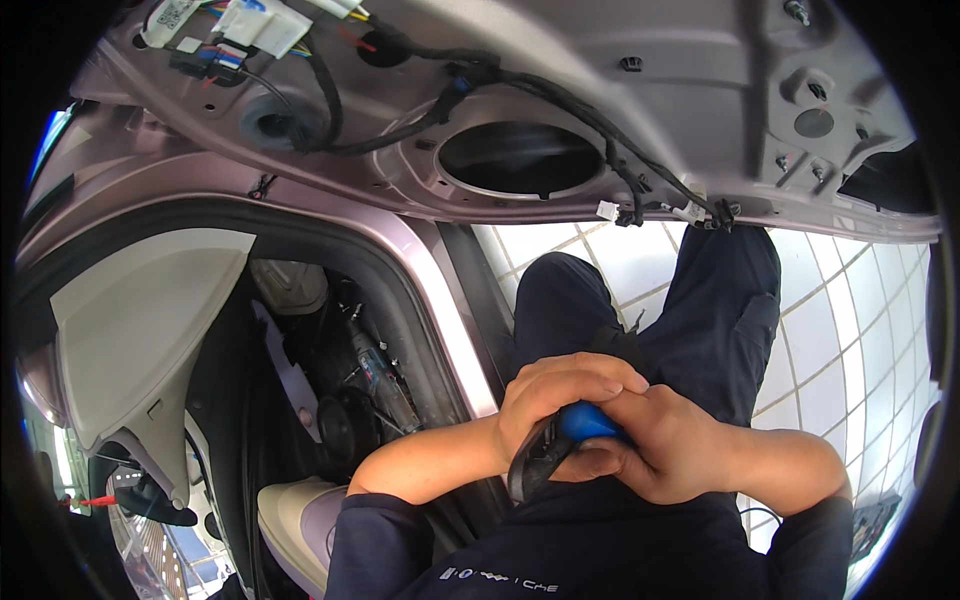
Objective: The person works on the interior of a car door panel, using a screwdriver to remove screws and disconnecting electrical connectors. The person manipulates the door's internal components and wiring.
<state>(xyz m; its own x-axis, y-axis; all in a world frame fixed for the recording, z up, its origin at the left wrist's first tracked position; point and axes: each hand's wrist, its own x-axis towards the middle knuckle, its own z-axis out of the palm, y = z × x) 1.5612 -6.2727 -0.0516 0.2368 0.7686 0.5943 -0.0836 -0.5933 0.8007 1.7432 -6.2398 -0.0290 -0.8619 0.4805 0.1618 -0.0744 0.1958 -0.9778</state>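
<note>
My hands meet in front of my torso. My left hand (559,386) is curled over a black curved plastic-looking part (541,459), whose lower end sticks out beneath the palm. My right hand (664,442) closes around a smooth blue rounded object (589,422), which lies against the black part. Fingers hide most of both things, so I cannot tell whether they are joined. The fingertips of my left hand reach over to the knuckles of my right. Beyond my hands stands a bare car door inner panel (697,112), its metal exposed.
A black wiring harness (555,97) runs across the door, past an oval opening (521,159), to white connectors (262,26). To the left, the car doorway holds a loose-looking grey trim panel (142,330), a power tool (375,367) and a seat (300,517). White floor tiles (817,322) lie to the right.
</note>
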